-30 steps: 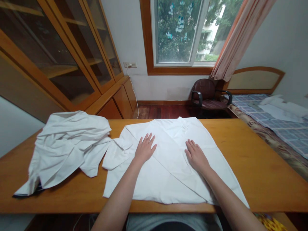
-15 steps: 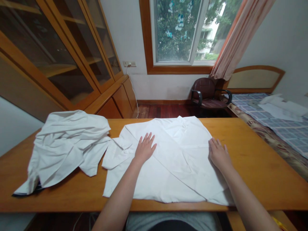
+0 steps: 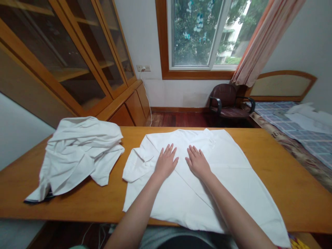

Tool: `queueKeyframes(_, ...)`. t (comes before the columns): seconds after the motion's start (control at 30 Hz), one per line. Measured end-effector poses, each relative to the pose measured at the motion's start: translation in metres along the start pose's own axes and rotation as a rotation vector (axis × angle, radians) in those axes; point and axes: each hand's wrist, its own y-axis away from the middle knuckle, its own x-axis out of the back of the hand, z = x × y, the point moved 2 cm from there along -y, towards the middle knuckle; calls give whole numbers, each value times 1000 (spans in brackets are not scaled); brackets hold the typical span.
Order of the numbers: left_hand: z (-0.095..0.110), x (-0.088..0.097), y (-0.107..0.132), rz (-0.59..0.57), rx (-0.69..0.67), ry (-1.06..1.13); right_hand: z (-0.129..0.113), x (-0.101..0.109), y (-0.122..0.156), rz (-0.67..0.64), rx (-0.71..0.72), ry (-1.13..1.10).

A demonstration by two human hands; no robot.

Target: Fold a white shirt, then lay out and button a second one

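A white shirt (image 3: 233,180) lies spread flat on the wooden table (image 3: 285,183), with its right side folded over the middle. My left hand (image 3: 166,162) rests flat on the shirt's upper middle, fingers spread and pointing away from me. My right hand (image 3: 197,162) lies flat right beside it on the folded layer, fingers stretched out. Neither hand holds anything. One short sleeve (image 3: 135,166) sticks out to the left of my left hand.
A crumpled pile of white garments (image 3: 77,152) sits on the table's left part. Behind the table are a glass-fronted wooden cabinet (image 3: 64,58), a window, a dark armchair (image 3: 228,102) and a bed (image 3: 303,135) with white cloth at the right.
My right hand slid from the shirt's right edge back to the middle, next to my left hand. My left hand stayed in place. The view shifted a little to the left.
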Motion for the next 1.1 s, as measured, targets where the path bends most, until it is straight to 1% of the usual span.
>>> queueKeyframes(0.07,-17,10,2,39,59,-35,1,-3,3,8,-1,9)
queueKeyframes(0.13,-38,14,5,31,139,-74,3,-3,5,15,-5,13)
queueKeyframes(0.17,-48,13,8,13,175,-91,4,-2,5,17,-7,14)
queueKeyframes(0.23,-63,8,13,-27,197,-113,5,-1,6,19,-7,17)
queueKeyframes(0.3,-70,2,19,-43,193,-125,5,-1,6,22,-6,18)
queueKeyframes(0.37,-68,-3,23,-40,176,-127,5,-2,5,28,-5,18)
queueKeyframes(0.43,-61,-6,25,-38,141,-115,5,-4,5,32,-7,19)
queueKeyframes(0.53,-51,-8,28,-43,85,-72,6,-6,5,30,-11,21)
queueKeyframes(0.6,-48,-7,30,-50,62,-17,6,-6,5,23,-12,19)
queueKeyframes(0.67,-50,-5,33,-63,31,79,6,-5,5,17,-11,16)
queueKeyframes(0.73,-55,0,37,-62,-8,224,6,-5,5,17,-14,16)
queueKeyframes(0.8,-62,7,40,-27,-20,374,6,-5,5,21,-15,20)
queueKeyframes(0.87,-69,13,43,30,-9,450,6,-6,5,26,-16,25)
queueKeyframes(0.9,-71,16,44,55,-6,444,6,-6,5,28,-17,27)
queueKeyframes(0.97,-73,17,45,81,-6,355,6,-7,5,29,-16,29)
queueKeyframes(1.03,-70,14,43,74,0,225,5,-7,5,28,-17,32)
queueKeyframes(1.1,-64,9,42,42,17,115,4,-6,5,30,-15,35)
